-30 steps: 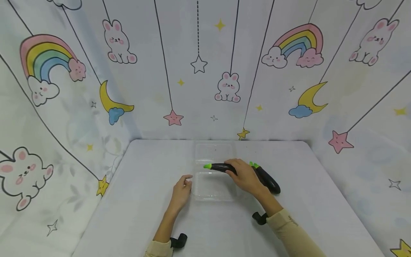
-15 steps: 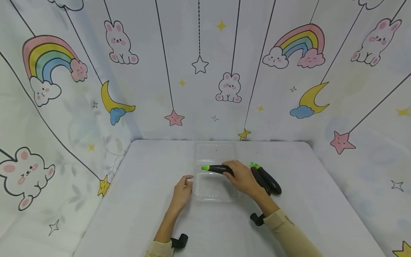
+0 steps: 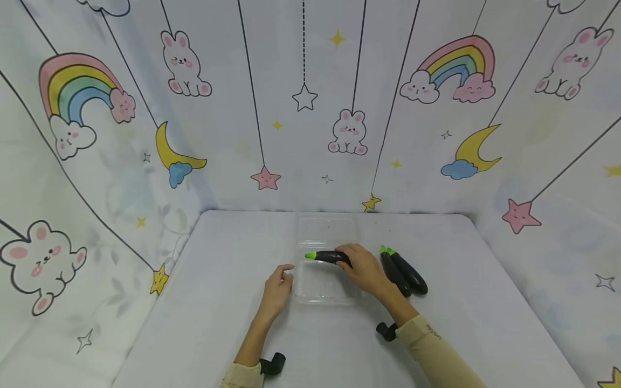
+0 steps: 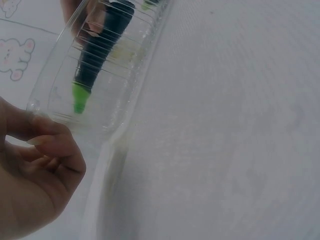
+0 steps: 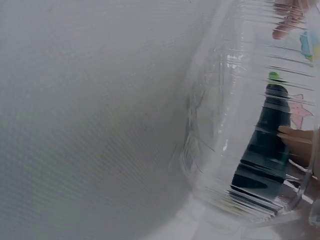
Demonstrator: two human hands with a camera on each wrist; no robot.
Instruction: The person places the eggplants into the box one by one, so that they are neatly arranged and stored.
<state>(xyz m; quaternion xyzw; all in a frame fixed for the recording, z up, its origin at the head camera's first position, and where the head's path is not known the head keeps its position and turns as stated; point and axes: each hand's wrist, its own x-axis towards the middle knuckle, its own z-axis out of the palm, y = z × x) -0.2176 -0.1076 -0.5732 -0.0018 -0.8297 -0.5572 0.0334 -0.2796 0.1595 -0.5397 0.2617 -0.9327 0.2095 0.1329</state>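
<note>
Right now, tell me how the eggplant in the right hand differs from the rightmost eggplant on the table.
The held eggplant is gripped in the right hand over the clear container; the rightmost eggplant rests on the table.
In the head view, the held eggplant points its green end left, while the rightmost eggplant slants, green end toward the far edge.
Both have dark, glossy bodies and green ends.

On the surface [image 3: 218, 323], the container [image 3: 312, 299] lies between my left grip [image 3: 277, 289] and two eggplants [image 3: 409, 273]; over it, in my right grip [image 3: 365, 270], is a third eggplant [image 3: 327, 257].
</note>
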